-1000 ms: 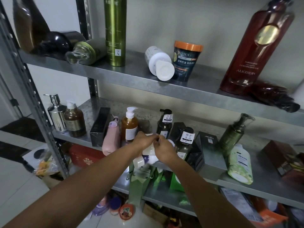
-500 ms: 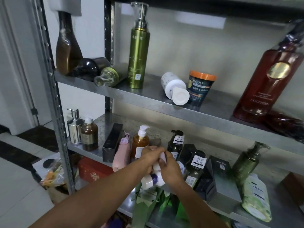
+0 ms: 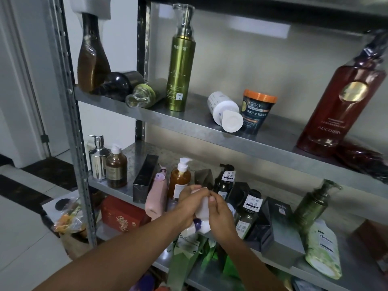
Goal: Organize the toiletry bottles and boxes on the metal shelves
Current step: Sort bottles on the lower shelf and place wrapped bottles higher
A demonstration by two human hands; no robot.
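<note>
I judge I'm mid-sort at the middle shelf [image 3: 136, 156]. The white bottle [image 3: 203, 208] is just in front of its crowded row and next needs a free upright spot. Both arms reach forward. My left hand [image 3: 189, 203] wraps its top, and my right hand [image 3: 220, 215] curls round its side.

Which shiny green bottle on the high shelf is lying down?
The short green bottle just left of the tall green pump bottle. It lies on its side, clear cap pointing outward; the tall one stands upright.
</note>
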